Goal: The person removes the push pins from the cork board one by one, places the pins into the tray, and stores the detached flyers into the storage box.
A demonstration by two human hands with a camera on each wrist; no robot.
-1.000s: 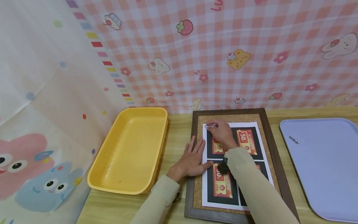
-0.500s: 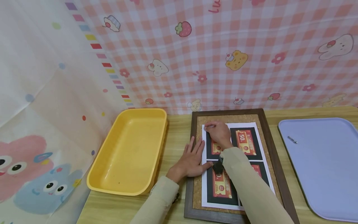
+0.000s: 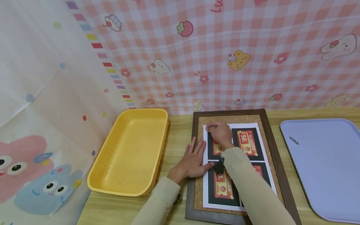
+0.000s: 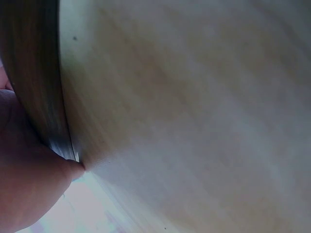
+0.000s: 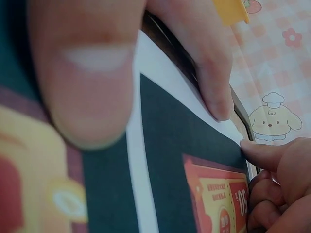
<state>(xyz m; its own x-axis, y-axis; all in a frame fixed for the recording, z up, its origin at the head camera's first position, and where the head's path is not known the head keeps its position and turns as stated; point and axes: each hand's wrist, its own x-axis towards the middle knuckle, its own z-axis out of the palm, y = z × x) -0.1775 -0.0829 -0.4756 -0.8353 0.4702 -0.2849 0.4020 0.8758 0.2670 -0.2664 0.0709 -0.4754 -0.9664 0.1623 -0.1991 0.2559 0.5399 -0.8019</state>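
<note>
A white sheet (image 3: 206, 190) printed with red coupons on black lies on a cork board (image 3: 233, 118) with a dark wooden frame. My left hand (image 3: 194, 161) is spread flat over the board's left side, fingertips on the frame and sheet edge, thumb on the print. At the sheet's top left corner, my right hand (image 3: 222, 134) pinches a small silvery pin (image 3: 207, 127), mostly hidden by the fingers. In the right wrist view the right hand (image 5: 286, 179) has its thumb at the corner and the other fingers curled. The left wrist view catches the frame (image 4: 34, 73) beside the hand.
A yellow tray (image 3: 127, 184) stands left of the board. To the right is a lavender tray (image 3: 323, 175) with several small silvery pins (image 3: 294, 140) in a row. A pink checked cloth (image 3: 180, 68) hangs behind the wooden table (image 3: 180, 125).
The right hand has shifted slightly left and down onto the sheet's top left corner, covering more of the silvery pin. The left hand has stayed in place.
</note>
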